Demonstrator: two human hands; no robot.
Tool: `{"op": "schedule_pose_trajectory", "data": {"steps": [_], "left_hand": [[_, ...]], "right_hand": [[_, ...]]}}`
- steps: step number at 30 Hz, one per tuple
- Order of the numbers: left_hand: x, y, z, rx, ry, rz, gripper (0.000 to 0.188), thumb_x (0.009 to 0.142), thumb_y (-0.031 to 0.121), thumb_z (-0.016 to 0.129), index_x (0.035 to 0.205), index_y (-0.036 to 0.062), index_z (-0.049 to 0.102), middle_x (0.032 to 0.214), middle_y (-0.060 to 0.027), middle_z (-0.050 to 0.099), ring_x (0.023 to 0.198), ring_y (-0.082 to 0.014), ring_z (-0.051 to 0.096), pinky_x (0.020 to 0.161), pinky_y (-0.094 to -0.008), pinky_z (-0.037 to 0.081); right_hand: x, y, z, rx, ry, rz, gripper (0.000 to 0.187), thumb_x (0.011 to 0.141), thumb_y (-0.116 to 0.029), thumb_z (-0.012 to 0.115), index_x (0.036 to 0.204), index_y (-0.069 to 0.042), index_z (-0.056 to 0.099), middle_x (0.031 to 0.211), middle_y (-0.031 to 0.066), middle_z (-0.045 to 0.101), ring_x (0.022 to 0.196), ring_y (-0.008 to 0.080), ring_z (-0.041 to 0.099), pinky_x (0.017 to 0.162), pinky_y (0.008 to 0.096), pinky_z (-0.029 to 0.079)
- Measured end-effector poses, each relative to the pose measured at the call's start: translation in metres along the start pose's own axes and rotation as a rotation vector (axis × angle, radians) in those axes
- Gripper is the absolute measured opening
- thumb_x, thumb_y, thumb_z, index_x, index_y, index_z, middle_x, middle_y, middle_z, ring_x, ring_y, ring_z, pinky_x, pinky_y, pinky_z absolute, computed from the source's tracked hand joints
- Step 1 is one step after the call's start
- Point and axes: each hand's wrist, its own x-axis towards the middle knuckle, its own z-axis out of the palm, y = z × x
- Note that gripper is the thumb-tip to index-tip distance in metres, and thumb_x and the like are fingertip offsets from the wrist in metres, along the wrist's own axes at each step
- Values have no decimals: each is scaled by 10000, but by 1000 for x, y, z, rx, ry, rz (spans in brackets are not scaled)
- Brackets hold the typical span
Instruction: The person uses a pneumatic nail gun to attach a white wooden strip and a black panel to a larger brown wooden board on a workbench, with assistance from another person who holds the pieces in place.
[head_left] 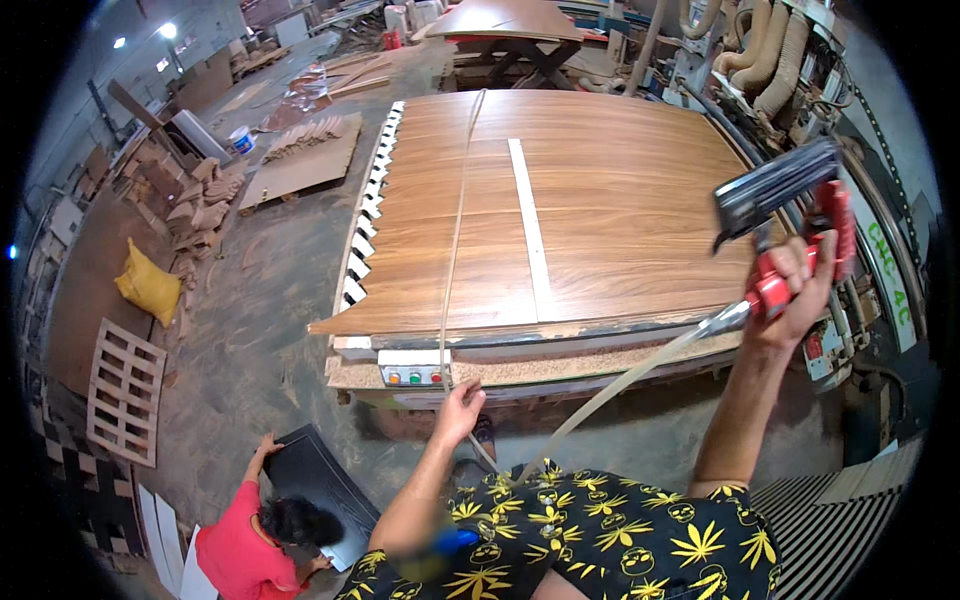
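Note:
My right hand (800,290) is raised at the right and grips a red and black pneumatic nail gun (790,215) whose pale air hose (620,385) runs down toward my body. My left hand (462,403) reaches to the near edge of a big wood-veneer board (620,210) and pinches a long thin strip (455,230) lying lengthwise over the board. A wider pale strip (530,225) lies on the board beside it. Just left of my left hand sits a small control box with coloured buttons (410,377).
A person in a red top (250,545) crouches at lower left over a dark panel (320,490). A wooden pallet (125,390), a yellow sack (148,285) and stacked wood pieces (205,205) lie at the left. Machinery with ducting (770,50) stands at the right.

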Motion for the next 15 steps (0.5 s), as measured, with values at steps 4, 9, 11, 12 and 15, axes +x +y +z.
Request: {"op": "schedule_pose_trajectory", "data": {"steps": [4,9,11,12,15], "left_hand": [[59,39,-16,-139,-76,32,389,993,189,673,1341,21,639,1263,-144,715,1125,-233,689,988,-351,526],[153,92,-43,119,-48,289,405,945,244,691,1300,50,667,1270,-186,689,1172,-350,657,989,-436,525],[203,112,-35,298,-106,393,425,931,249,695,1306,54,657,1310,-186,669,1209,-382,624,1044,-452,492],[223,126,-31,385,-154,405,437,927,258,695,1313,58,651,1340,-182,656,1234,-387,605,1077,-451,469],[289,127,-23,682,-195,479,568,923,320,696,1429,95,570,1497,-175,542,1364,-370,515,1156,-473,395]], "right_hand": [[47,-74,20,-166,-171,-186,359,1093,-260,501,1409,-94,537,618,-43,402,530,67,418,664,226,475],[93,-145,33,-338,-155,-21,155,1104,-176,482,1169,-42,526,661,-8,392,559,90,427,668,260,478],[107,-158,35,-447,-84,22,147,1112,-166,475,1041,-42,513,666,7,382,566,103,423,647,265,462],[114,-161,35,-504,-57,39,179,1116,-172,471,989,-50,502,667,12,378,566,109,417,634,266,451],[148,-159,27,-636,10,25,228,1122,-188,464,938,-55,488,667,16,373,554,127,402,629,278,454]]}}
